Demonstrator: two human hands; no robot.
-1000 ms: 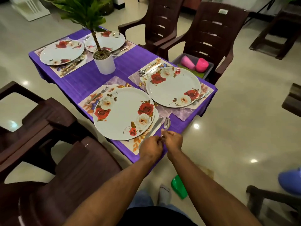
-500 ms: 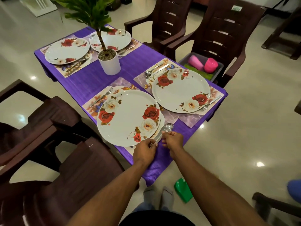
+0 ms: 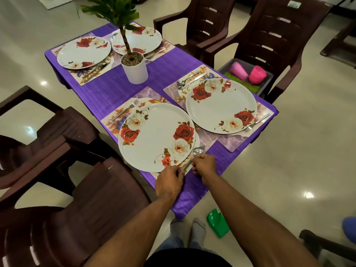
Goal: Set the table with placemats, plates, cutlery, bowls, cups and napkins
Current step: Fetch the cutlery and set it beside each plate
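Your right hand (image 3: 204, 164) is curled over the handle end of the spoon (image 3: 196, 153), and your left hand (image 3: 169, 182) sits just beside it with its fingertips at the lower end of the cutlery; from behind, you cannot tell whether the left fingers actually pinch anything. The spoon's bowl lies just ahead of your right knuckles, against the rim of the near plate (image 3: 156, 137), on the placemat (image 3: 207, 140) at the worktop (image 3: 163, 66) edge. Half a second ago the spoon's bowl lay a little further from the plate rim, and both hands were slightly lower on the handle; a second ago a knife blade showed beside the spoon. Now only a thin strip of metal shows between your hands, and you cannot tell whether it is the knife or the spoon handle.

Beyond your right hand, the second plate (image 3: 221, 106) lies on its own mat with a fork (image 3: 256, 122) on its far side. Further off to the right, a grey tray (image 3: 267, 85) on a chair seat holds two pink cups (image 3: 257, 74); its contents under the cups are hard to make out. Ahead of your left hand stands a white plant pot (image 3: 135, 69), its stem hiding part of the far plate (image 3: 136, 40).
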